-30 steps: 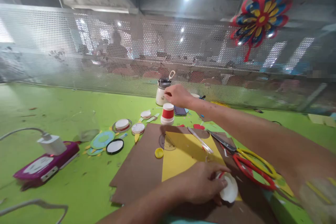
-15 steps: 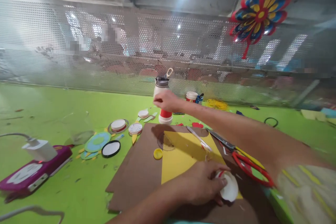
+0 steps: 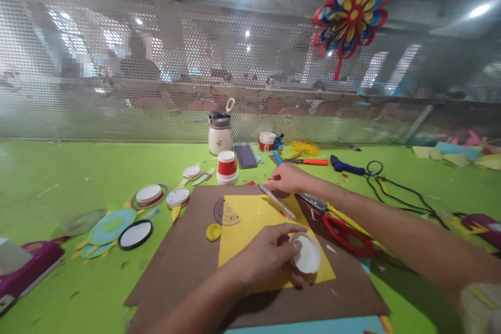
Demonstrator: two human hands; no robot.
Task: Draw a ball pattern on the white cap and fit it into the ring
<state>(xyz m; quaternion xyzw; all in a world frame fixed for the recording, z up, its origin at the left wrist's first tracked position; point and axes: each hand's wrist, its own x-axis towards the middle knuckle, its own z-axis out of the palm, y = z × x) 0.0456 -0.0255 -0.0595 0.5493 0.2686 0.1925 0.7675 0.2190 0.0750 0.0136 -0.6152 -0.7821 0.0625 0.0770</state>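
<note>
My left hand point(image 3: 270, 253) grips a small white round dish-shaped piece point(image 3: 308, 254), hollow side showing, above a yellow sheet point(image 3: 238, 250). That sheet lies on a brown board point(image 3: 168, 266). My right hand point(image 3: 288, 178) is low over the board's back edge, its fingers bent together; what they pinch, if anything, is hidden. Just below those fingers lies a slim pale pen-like tool point(image 3: 278, 202). Under the right forearm are scissors with red handles point(image 3: 348, 237). A yellow ring-like cap point(image 3: 213, 232) and a clear protractor point(image 3: 227, 213) lie left of my left hand.
Behind the board stand a red-and-white jar point(image 3: 227, 168) and a white bottle point(image 3: 220, 135). Paper flower pieces point(image 3: 113, 225) and white discs point(image 3: 149, 194) lie left. A blue glue gun point(image 3: 347, 165) with a black cord is right. A perforated screen point(image 3: 176, 78) closes the back.
My right hand has moved from in front of the bottle, by the red-and-white jar, right and down to the board's back edge. My left hand still holds the white piece. The view has shifted right.
</note>
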